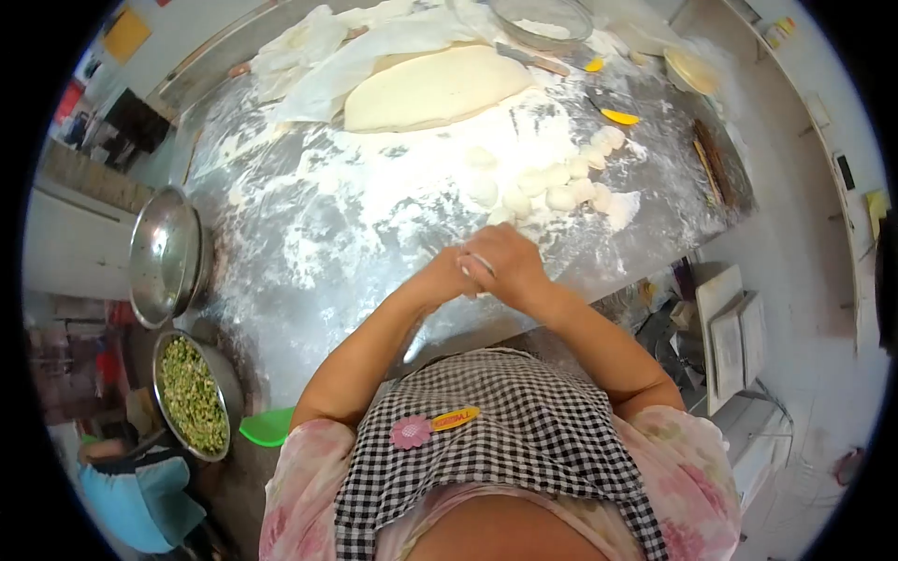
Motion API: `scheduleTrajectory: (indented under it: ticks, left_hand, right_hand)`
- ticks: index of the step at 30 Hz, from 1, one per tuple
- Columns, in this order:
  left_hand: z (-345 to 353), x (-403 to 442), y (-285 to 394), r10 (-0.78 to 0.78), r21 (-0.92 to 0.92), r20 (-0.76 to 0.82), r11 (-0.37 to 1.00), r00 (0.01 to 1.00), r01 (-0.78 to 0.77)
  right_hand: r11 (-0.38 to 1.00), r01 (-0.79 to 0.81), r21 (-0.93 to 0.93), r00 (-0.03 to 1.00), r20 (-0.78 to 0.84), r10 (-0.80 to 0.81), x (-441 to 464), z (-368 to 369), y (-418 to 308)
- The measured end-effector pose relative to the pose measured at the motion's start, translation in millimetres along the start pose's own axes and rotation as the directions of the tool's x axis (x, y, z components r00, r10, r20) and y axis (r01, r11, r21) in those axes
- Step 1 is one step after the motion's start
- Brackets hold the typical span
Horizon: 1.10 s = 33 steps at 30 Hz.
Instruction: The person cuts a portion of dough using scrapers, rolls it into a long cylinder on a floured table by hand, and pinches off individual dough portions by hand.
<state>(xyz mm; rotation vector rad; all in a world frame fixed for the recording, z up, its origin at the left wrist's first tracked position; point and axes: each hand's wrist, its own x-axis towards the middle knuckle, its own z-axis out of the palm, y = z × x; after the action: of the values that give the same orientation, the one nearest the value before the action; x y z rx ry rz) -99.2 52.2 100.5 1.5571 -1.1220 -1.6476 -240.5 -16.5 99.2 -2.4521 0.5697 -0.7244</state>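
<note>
My left hand [443, 280] and my right hand [511, 266] meet in front of me, above the near part of the floured table. Both are closed, fingers pressed together around a small white piece of dough [483, 295]. Most of that piece is hidden by the fingers. Just beyond my right hand lie several small rounded dough pieces [560, 197], grouped on the flour. Farther back is a large flat slab of dough [435, 89], partly under a white cloth [327, 82].
A scraper with a yellow handle [619, 117] and a sieve [543, 26] are at the back. At left stand metal bowls [161, 257] and a bowl of chopped green filling [194, 396], near a green plastic piece [267, 427]. Brown sticks [713, 161] lie at the right edge.
</note>
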Motion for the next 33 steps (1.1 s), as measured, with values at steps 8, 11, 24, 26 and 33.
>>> scheduleTrajectory:
  ticks: [8,11,24,26,33]
  left_hand:
    - [30,-5,-23,0.108,-0.5,0.272,0.865,0.956,0.044]
    - [43,0,-28,0.207,-0.205,0.154,0.963,0.966,-0.173]
    - [-41,-30,36,0.24,0.703,-0.477,0.681,0.845,0.204]
    - [-76,-33,-20,0.328,0.714,-0.648,0.575,0.687,0.399]
    - [-97,-14,-71,0.158,0.042,-0.646,0.984,0.747,-0.172]
  right_hand:
    - [0.988,0.15,0.042,0.989,-0.025,-0.149,-24,-20,-9]
    - [0.991,0.13,0.007,0.986,-0.108,-0.129,-34,-12,-2]
    - [0.868,-0.382,-0.317,0.902,-0.331,0.276,-18,-72,187]
    - [0.79,-0.484,-0.375,0.856,-0.392,0.339,-28,-77,201]
    - [0.884,-0.405,-0.235,0.907,-0.223,0.356,44,-58,207]
